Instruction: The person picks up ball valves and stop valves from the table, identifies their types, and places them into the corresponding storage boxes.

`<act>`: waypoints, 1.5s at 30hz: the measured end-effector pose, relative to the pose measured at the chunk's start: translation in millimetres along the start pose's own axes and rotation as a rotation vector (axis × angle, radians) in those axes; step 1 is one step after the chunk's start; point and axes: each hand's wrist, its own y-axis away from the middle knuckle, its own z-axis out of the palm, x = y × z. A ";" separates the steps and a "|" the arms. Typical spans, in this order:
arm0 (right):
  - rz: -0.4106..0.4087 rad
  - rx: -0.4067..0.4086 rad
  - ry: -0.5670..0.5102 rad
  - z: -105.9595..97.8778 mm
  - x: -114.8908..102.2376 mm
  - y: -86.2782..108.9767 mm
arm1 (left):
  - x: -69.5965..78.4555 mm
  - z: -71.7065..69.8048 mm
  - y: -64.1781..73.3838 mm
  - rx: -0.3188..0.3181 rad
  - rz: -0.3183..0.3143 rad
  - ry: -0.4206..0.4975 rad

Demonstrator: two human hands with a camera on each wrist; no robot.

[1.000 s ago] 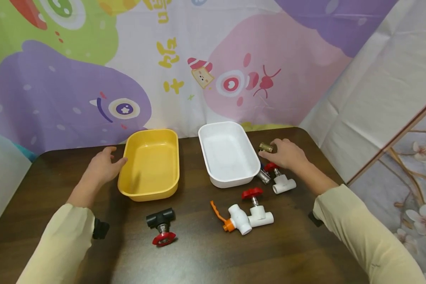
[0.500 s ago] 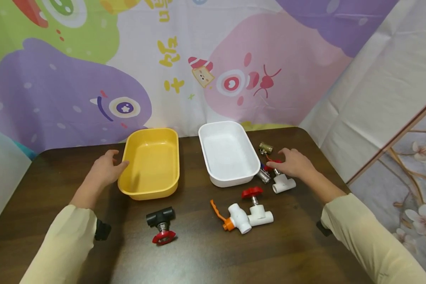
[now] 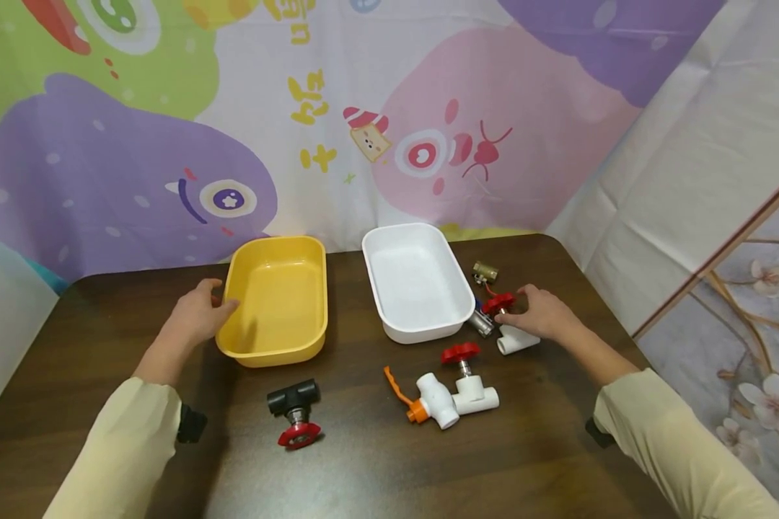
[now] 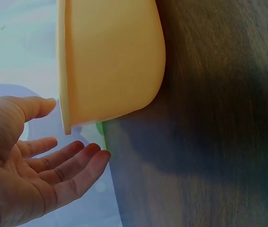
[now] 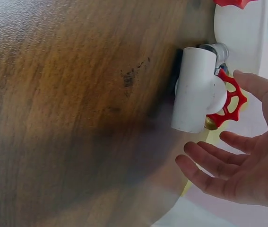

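While our right hand (image 3: pixel 544 316) hovers by the rightmost red-wheeled white valve (image 3: pixel 516 342), its fingers stand apart. Our left hand (image 3: pixel 196 311), fingers likewise parted, hangs beside the yellow tray (image 3: pixel 278 303).

Cartoon-printed cloth (image 3: pixel 324 194) behind brown table (image 3: pixel 376 468)

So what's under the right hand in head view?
Part of a white valve with a red handwheel. The right hand covers some of the valve's stem and body; whatever lies beneath the palm is hidden there.

The dark wood-grained table (image 3: pixel 376 472) bears a yellow tray (image 3: pixel 278 299), a white tray (image 3: pixel 418 281) and several valves (image 3: pixel 438 401).
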 end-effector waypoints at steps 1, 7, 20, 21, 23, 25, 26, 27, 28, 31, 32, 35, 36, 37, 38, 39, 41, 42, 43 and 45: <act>0.006 -0.007 0.000 0.8 0.9 -0.3 | -0.2 0.3 0.0 -0.001 0.001 0.000; 0.021 -0.050 0.009 4.8 3.3 -1.7 | 0.3 3.2 0.5 -0.006 0.006 0.028; -0.051 -0.032 -0.017 12.2 0.0 -2.3 | -0.3 9.4 -3.3 -0.030 -0.009 0.037; -0.053 -0.031 -0.021 12.7 -0.6 -2.3 | -0.1 9.3 -3.4 -0.032 -0.011 0.037; -0.058 -0.026 -0.027 14.3 -0.4 -3.5 | -0.1 9.5 -3.3 -0.030 -0.008 0.037; -0.062 -0.021 -0.031 15.9 0.6 -5.1 | -0.3 10.1 -3.3 -0.022 0.000 0.037; -0.064 -0.018 -0.031 16.7 1.0 -5.9 | -0.4 10.5 -3.3 -0.020 0.001 0.037; -0.066 -0.016 -0.030 17.4 1.4 -6.4 | -0.4 10.8 -3.2 -0.017 0.001 0.039; -0.070 -0.013 -0.030 18.1 2.0 -7.0 | -0.7 11.0 -3.3 -0.014 0.004 0.038; -0.087 -0.004 -0.024 19.2 1.2 -6.7 | -0.8 11.6 -3.3 -0.011 0.001 0.042; -0.094 -0.001 -0.019 19.4 0.8 -6.2 | -0.9 11.8 -3.1 -0.011 0.000 0.045; -0.102 0.006 -0.013 19.0 -2.0 -4.6 | -1.5 12.6 -3.3 -0.010 0.000 0.051; -0.101 0.007 -0.015 18.9 -2.4 -4.6 | -1.7 13.2 -3.5 -0.010 0.000 0.053; -0.097 0.006 -0.021 19.1 -2.1 -4.9 | -1.9 13.3 -3.8 -0.013 -0.002 0.058; -0.104 0.009 -0.028 19.7 -0.7 -5.7 | -2.2 13.7 -4.1 -0.016 -0.005 0.061; -0.107 0.010 -0.038 20.0 0.7 -6.6 | -2.4 13.7 -4.5 -0.018 -0.006 0.061; -0.139 0.029 -0.048 22.4 5.7 -9.6 | -2.6 13.7 -5.2 -0.022 -0.009 0.062; -0.146 0.030 -0.055 22.8 7.8 -10.8 | -2.7 13.6 -5.4 -0.022 -0.009 0.062; -0.151 0.034 -0.059 23.0 9.2 -11.5 | -3.1 13.4 -5.5 -0.020 -0.004 0.057; -0.150 0.034 -0.062 22.6 11.3 -12.6 | -3.6 13.5 -5.6 -0.013 0.007 0.046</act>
